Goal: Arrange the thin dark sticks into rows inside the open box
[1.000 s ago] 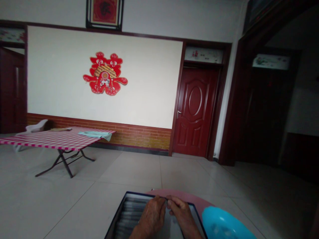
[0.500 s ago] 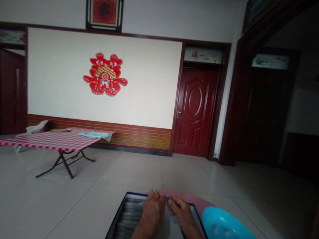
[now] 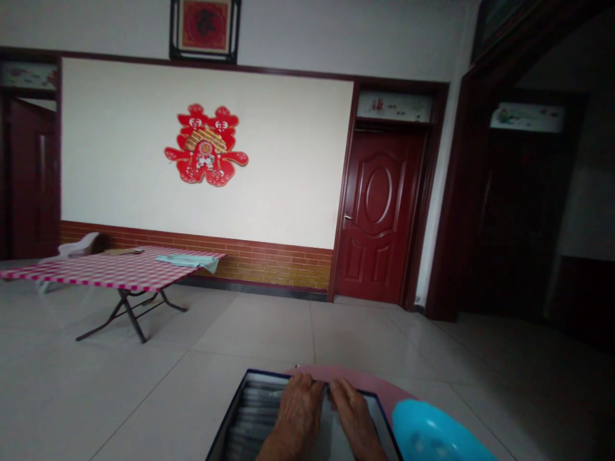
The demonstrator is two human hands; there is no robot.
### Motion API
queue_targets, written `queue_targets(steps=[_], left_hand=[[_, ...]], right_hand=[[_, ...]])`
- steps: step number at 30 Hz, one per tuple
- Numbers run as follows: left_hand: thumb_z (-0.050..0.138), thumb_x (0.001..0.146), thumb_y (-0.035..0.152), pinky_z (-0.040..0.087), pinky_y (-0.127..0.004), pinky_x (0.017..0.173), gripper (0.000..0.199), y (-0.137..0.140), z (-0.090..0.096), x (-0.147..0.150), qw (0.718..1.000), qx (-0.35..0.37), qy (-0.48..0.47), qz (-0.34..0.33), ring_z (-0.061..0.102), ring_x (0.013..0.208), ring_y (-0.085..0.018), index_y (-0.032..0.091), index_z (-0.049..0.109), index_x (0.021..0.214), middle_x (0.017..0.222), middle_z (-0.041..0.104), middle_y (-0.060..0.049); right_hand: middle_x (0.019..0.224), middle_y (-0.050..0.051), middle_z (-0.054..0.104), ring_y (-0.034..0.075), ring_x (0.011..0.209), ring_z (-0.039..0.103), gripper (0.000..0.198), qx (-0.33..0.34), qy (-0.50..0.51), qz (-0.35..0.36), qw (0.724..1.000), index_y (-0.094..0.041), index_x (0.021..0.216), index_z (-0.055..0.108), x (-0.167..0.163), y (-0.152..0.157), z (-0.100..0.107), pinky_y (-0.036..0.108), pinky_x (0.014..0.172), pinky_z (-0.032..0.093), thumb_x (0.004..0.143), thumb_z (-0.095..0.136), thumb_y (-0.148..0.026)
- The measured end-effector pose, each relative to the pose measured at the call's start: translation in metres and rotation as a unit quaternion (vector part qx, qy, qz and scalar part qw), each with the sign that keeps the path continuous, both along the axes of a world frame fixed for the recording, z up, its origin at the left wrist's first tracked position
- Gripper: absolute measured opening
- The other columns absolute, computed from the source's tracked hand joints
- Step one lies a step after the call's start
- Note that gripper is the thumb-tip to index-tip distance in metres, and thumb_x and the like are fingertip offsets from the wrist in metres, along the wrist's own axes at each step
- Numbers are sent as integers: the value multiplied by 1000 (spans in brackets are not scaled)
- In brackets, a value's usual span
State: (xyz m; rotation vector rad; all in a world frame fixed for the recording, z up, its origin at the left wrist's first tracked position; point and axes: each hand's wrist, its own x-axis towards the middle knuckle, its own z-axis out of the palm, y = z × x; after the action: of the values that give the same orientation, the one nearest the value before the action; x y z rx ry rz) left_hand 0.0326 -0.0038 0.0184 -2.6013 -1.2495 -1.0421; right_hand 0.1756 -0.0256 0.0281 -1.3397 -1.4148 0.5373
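Observation:
Low in the view lies a shallow box [image 3: 229, 413] with a dark blue rim and a pale inside. Grey, dark-striped packed pieces [image 3: 254, 416] fill its left part; their kind is unclear. My left hand [image 3: 298, 411] is over the middle of the box, fingers curled near the far rim. Close beside it, my right hand [image 3: 354, 415] has its fingers bent and pressed together at the same rim. A small dark or clear bit shows between the fingertips, too small to name. The undersides of both hands are hidden.
The box rests on a pink round surface [image 3: 384, 384]. A bright blue basin [image 3: 435, 426] stands right of it. Farther off are a folding table [image 3: 115, 272] with a checked cover and a pale cloth [image 3: 189, 260], a white chair [image 3: 79, 245], and a red door [image 3: 377, 218].
My right hand's fingers have straightened somewhat and reach forward to the far rim, the thumb now less visible. My left hand has barely moved. The view has shifted slightly.

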Motion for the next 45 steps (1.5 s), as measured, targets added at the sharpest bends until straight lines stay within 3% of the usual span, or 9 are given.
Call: queue_targets(steps=[4, 8, 13, 18, 22, 33, 39, 45], left_hand=[[44, 86, 12, 43, -39, 85, 32, 0, -2, -1, 1000, 4, 5, -3, 58, 93, -25, 21, 63, 110, 100, 65, -9], [42, 87, 13, 43, -39, 83, 28, -2, -2, 0, 1000, 6, 13, 5, 57, 90, -25, 20, 65, 102, 97, 65, -10], [43, 88, 16, 43, -36, 79, 23, -3, -4, 0, 1000, 2, 16, -2, 56, 85, -23, 21, 65, 92, 89, 63, -8], [40, 89, 16, 42, -36, 82, 24, -6, -4, -2, 1000, 11, 17, 12, 56, 88, -23, 20, 63, 97, 92, 63, -8], [43, 88, 16, 43, -35, 80, 21, -9, 3, -3, 1000, -11, 28, 5, 56, 87, -22, 20, 63, 93, 90, 63, -8], [46, 87, 18, 44, -37, 83, 19, -14, 10, -4, 1000, -11, 20, -9, 57, 91, -24, 19, 64, 93, 93, 64, -9], [43, 88, 16, 44, -36, 83, 21, -12, 7, -5, 1000, -7, -2, -20, 56, 90, -23, 20, 63, 92, 91, 62, -8], [43, 87, 17, 44, -38, 83, 20, -10, 0, -4, 1000, -5, 20, 0, 57, 89, -24, 21, 62, 92, 90, 63, -8]], right_hand=[[80, 7, 71, 24, 79, 63, 34, 1, -16, 18, 1000, -23, 76, 64, -2, -4, 3, 31, 75, 48, 76, 48, -53], [85, 10, 73, 24, 83, 64, 42, -18, -26, 6, 999, -22, 78, 67, -3, -1, -2, 32, 78, 47, 78, 43, -57], [65, 9, 69, 24, 64, 61, 57, -37, -28, -17, 999, -23, 62, 64, -3, 2, -8, 33, 64, 45, 79, 34, -69], [78, 7, 72, 24, 76, 63, 41, -4, -13, 14, 1000, -23, 74, 67, 0, -2, -6, 32, 73, 48, 78, 48, -58], [75, 5, 71, 23, 75, 63, 34, -3, -31, 32, 999, -23, 73, 66, 0, -3, -6, 32, 72, 48, 78, 50, -52], [56, 7, 65, 23, 59, 60, 60, -30, -38, -7, 999, -25, 53, 58, -4, 0, -10, 34, 62, 45, 81, 32, -71], [67, 4, 67, 22, 64, 61, 47, -21, -7, 31, 999, -24, 67, 62, -3, -5, -3, 32, 62, 47, 76, 43, -66], [65, 5, 66, 23, 67, 61, 46, -22, -40, 15, 999, -23, 64, 60, -2, 2, -13, 34, 66, 46, 78, 41, -62]])
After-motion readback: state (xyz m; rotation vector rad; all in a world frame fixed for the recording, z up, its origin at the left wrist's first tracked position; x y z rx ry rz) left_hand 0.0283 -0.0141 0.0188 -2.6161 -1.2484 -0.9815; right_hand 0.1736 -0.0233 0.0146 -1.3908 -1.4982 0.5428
